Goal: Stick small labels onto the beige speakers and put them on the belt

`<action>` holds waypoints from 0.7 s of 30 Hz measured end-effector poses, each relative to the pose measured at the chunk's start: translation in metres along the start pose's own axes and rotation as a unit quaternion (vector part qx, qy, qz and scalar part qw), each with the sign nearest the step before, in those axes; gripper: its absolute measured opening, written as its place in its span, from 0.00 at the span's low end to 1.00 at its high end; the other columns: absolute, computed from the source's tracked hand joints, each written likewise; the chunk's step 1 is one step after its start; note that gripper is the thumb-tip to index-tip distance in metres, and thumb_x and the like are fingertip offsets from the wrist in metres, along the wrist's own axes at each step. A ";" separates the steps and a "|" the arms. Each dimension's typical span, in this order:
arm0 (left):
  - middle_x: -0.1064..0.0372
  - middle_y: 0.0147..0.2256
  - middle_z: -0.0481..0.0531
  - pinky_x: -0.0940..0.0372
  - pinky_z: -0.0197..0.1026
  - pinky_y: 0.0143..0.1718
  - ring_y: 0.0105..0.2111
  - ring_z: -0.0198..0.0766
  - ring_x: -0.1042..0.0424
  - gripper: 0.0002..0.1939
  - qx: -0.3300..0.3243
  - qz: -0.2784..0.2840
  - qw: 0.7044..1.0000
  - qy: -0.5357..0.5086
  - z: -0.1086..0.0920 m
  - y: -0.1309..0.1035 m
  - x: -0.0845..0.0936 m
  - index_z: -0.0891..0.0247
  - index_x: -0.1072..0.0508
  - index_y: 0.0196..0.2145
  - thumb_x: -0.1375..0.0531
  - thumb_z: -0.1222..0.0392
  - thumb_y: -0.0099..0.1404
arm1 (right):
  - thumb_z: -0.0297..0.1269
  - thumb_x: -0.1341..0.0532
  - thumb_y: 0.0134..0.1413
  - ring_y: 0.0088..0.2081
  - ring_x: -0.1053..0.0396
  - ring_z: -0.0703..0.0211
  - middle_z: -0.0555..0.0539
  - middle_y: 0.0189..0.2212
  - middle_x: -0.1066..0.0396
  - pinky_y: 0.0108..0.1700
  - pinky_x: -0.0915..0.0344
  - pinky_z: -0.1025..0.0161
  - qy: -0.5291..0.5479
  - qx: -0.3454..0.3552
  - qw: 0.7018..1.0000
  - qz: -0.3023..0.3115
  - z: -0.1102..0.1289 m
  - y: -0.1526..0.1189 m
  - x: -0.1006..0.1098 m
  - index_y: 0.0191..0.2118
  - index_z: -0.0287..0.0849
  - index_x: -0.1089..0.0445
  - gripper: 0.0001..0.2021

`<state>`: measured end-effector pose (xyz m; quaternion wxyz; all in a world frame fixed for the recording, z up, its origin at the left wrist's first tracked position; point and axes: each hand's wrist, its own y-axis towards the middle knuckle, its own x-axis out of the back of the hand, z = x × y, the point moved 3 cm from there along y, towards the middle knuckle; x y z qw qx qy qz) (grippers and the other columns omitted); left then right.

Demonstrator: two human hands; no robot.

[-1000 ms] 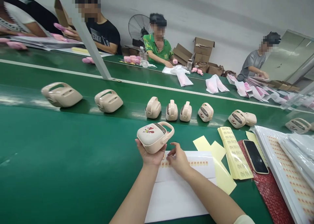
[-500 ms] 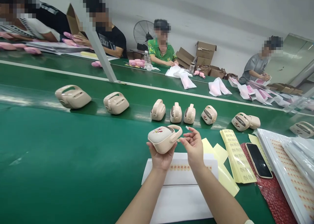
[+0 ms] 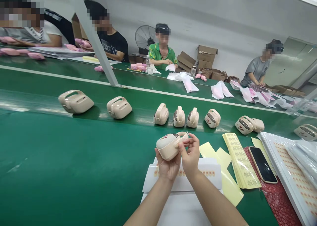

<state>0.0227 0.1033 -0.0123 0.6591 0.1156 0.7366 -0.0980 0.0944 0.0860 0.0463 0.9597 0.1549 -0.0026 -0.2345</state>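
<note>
A cream plastic device (image 3: 169,150) with a loop handle, a dark window and a red printed motif rests tilted in my left hand (image 3: 168,168), whose fingers and palm support it from below. My right hand (image 3: 190,153) is bent at the device's right side, its thumb at the round handle joint. At its index fingertip, beside the handle, is a small pale sticker-like piece (image 3: 187,133). The fingers partly hide that side of the device. Under both hands lies a white sheet (image 3: 200,183) with a row of small orange stickers (image 3: 209,174).
Several similar cream devices (image 3: 119,108) stand in a row beyond my hands. To the right are yellow backing papers (image 3: 231,186), a yellow sticker stack (image 3: 241,163), a phone (image 3: 263,165) on red bubble wrap (image 3: 279,199), and white sticker sheets (image 3: 279,153). Co-workers sit across the green bench.
The device in my left hand has shifted slightly right and down and turned a little. My right hand has closed in, bringing its index finger and the pale piece near the handle.
</note>
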 end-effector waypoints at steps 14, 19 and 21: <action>0.28 0.45 0.53 0.36 0.37 0.46 0.45 0.40 0.30 0.33 0.015 -0.026 0.999 -0.023 -0.004 -0.001 0.002 0.57 0.46 0.58 0.45 0.45 0.58 | 0.39 0.44 0.54 0.42 0.30 0.51 0.41 0.42 0.31 0.47 0.39 0.49 -0.274 0.239 0.928 0.079 0.002 -0.001 0.007 0.53 0.45 0.46 0.21; 0.28 0.44 0.53 0.35 0.38 0.45 0.43 0.40 0.29 0.31 0.017 -0.064 0.997 -0.043 -0.004 0.000 0.001 0.59 0.42 0.56 0.47 0.43 0.58 | 0.38 0.46 0.56 0.40 0.29 0.53 0.40 0.41 0.30 0.46 0.38 0.51 -0.306 0.249 0.916 0.073 0.013 -0.002 0.005 0.58 0.44 0.55 0.25; 0.28 0.46 0.53 0.34 0.36 0.44 0.41 0.38 0.28 0.30 0.012 -0.081 0.994 -0.072 -0.005 -0.001 -0.001 0.60 0.40 0.55 0.48 0.43 0.59 | 0.35 0.47 0.57 0.40 0.28 0.55 0.40 0.41 0.30 0.44 0.36 0.54 -0.303 0.290 0.905 0.075 0.017 -0.005 0.003 0.58 0.44 0.56 0.25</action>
